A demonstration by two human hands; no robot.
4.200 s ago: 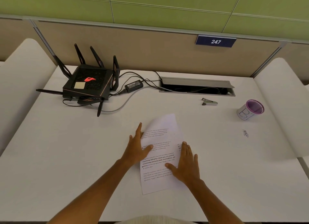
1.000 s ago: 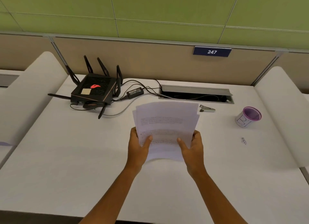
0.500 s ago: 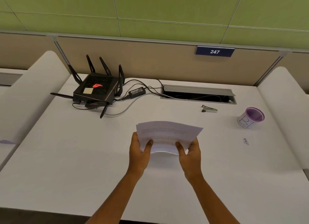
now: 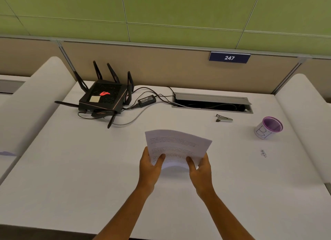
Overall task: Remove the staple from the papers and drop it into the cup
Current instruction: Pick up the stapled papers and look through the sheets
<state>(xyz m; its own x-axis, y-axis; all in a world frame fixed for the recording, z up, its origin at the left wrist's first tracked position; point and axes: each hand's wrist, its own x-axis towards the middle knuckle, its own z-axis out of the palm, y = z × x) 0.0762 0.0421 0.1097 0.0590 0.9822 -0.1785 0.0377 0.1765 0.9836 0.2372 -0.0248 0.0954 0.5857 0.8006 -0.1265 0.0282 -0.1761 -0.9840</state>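
Observation:
I hold a stack of printed white papers [image 4: 176,145] above the middle of the white desk [image 4: 89,168], tilted away from me and bowed along their near edge. My left hand [image 4: 151,165] grips the near left edge, thumb on top. My right hand [image 4: 199,168] grips the near right edge the same way. I cannot make out the staple in the papers. A small grey staple remover [image 4: 223,118] lies on the desk farther back to the right. The white cup [image 4: 267,128] with a purple rim and lining stands at the right.
A black router [image 4: 103,98] with several antennas, its power adapter [image 4: 146,100] and cables sit at the back left. An open cable hatch [image 4: 212,103] lies at the back centre. A small dark speck [image 4: 263,153] rests below the cup. White dividers flank the desk.
Both hands lifted the papers off the desk and held them nearly upright, then tipped them forward and lowered them; now they lie flatter and closer to the desk.

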